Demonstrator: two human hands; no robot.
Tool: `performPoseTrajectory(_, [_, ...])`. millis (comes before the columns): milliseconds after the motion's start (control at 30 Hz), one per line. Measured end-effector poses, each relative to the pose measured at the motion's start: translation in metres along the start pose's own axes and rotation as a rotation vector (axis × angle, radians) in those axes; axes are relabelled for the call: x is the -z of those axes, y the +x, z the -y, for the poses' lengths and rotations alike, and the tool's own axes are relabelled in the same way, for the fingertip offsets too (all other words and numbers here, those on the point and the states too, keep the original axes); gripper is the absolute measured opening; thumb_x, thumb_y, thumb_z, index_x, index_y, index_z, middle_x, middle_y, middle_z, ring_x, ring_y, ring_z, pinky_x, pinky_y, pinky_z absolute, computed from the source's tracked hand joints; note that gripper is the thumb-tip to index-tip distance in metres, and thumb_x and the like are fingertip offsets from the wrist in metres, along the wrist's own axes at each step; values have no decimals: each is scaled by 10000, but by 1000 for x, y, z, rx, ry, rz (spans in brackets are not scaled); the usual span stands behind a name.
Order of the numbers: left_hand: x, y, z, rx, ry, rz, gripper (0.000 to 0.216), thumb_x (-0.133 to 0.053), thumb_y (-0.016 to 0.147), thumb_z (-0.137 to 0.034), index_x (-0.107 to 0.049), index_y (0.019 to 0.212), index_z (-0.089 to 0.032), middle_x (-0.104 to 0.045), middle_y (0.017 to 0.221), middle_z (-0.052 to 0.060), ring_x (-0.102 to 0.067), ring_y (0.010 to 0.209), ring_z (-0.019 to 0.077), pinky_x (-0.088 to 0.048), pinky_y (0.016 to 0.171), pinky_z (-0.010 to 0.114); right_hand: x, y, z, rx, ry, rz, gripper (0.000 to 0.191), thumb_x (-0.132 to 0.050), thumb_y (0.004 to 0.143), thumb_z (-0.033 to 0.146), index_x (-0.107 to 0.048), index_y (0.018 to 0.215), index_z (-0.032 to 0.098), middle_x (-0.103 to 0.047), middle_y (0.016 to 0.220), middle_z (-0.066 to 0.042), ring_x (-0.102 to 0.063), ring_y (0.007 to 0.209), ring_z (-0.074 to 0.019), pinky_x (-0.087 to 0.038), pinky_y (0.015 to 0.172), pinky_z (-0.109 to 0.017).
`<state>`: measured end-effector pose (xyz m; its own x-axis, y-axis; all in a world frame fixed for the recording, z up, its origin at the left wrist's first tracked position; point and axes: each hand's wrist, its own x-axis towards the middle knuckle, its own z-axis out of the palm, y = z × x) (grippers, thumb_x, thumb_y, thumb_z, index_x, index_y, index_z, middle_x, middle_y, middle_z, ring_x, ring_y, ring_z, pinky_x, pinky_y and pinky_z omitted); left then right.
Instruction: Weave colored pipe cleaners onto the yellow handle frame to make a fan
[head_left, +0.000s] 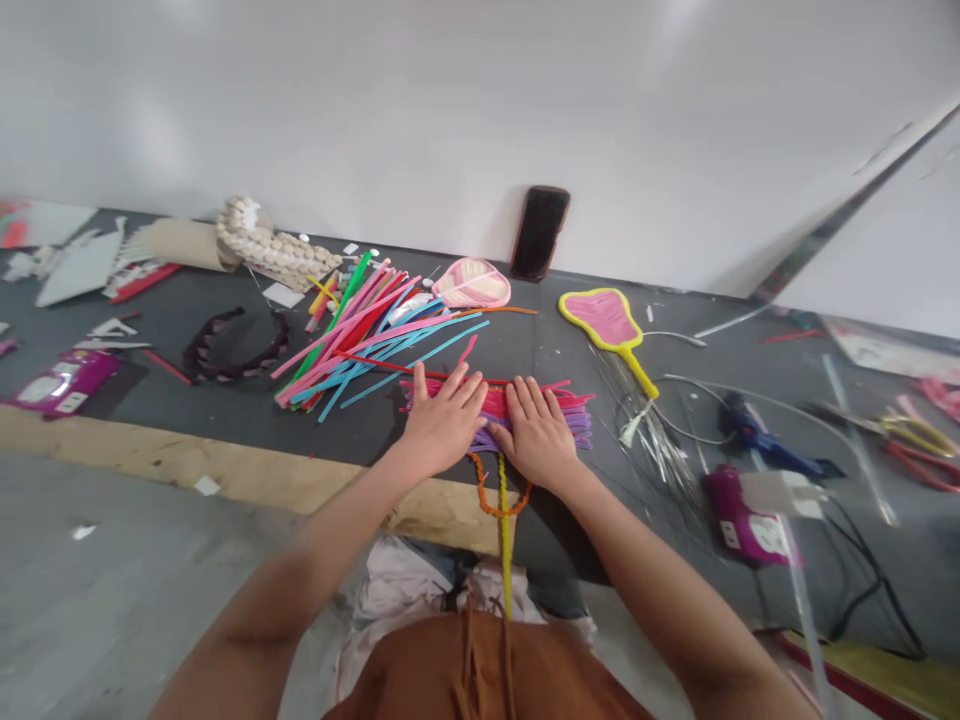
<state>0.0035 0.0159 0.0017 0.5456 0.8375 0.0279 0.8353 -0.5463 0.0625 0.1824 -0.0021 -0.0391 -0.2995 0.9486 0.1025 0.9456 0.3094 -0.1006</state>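
My left hand (442, 420) and my right hand (536, 430) lie flat, fingers stretched out, side by side on a row of pink and purple pipe cleaners (570, 408) at the near edge of the dark table (225, 400). Below my hands an orange pipe cleaner loop (487, 500) and a yellow stem (505, 540) hang over the table edge toward my lap. A loose heap of coloured pipe cleaners (360, 330) spreads out just beyond my left hand.
A pink fan shape with yellow rim (606, 322) and a pink leaf shape (472, 284) lie further back. A phone (540, 232) leans on the wall. Glue guns (757, 440) and cables sit at right, a dark headband (232, 345) at left.
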Motion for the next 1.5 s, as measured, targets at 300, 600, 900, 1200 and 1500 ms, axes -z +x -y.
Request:
performPoseTrajectory(300, [22, 25, 30, 253, -15, -119, 376, -451, 951, -222, -540, 1316, -244, -614, 1331, 108, -477, 1276, 302, -150, 1104, 668, -1, 1, 1, -15, 29, -19, 694, -341, 981, 524, -394, 1465, 30, -358, 1538, -175, -287, 1448, -319, -191, 1180, -470])
performPoseTrajectory(600, [11, 43, 39, 410, -248, -109, 360, -544, 854, -199, -558, 1211, -247, -730, 939, 23, -634, 985, 221, -272, 1021, 478, 0, 0, 2, -12, 49, -33, 689, -362, 974, 526, -404, 1462, 41, -376, 1532, -164, -298, 1443, -314, -196, 1180, -463])
performPoseTrajectory(900, [13, 29, 58, 532, -298, -253, 331, -536, 807, -139, -569, 1124, -228, -720, 795, -28, -669, 876, 199, -342, 949, 405, 1, 1, 2, -19, 65, -23, 692, -384, 968, 517, -402, 1460, 32, -372, 1533, -170, -292, 1446, -316, -191, 1183, -468])
performPoseTrajectory(1200, [33, 40, 22, -173, -4, 13, 247, -440, 945, -197, -647, 1080, -185, -719, 1068, 77, -633, 1032, 222, -339, 1020, 409, 1, 0, 2, -19, 67, -31, 691, -373, 971, 518, -393, 1466, 36, -364, 1538, -163, -283, 1451, -311, -183, 1186, -465])
performPoseTrajectory(1500, [23, 20, 36, 28, 134, 2, 294, -442, 964, -264, -693, 827, -196, -706, 857, 91, -611, 919, 261, -280, 979, 529, 3, 1, 3, -22, 85, -30, 689, -374, 970, 522, -409, 1459, 39, -365, 1534, -168, -290, 1448, -310, -184, 1186, -469])
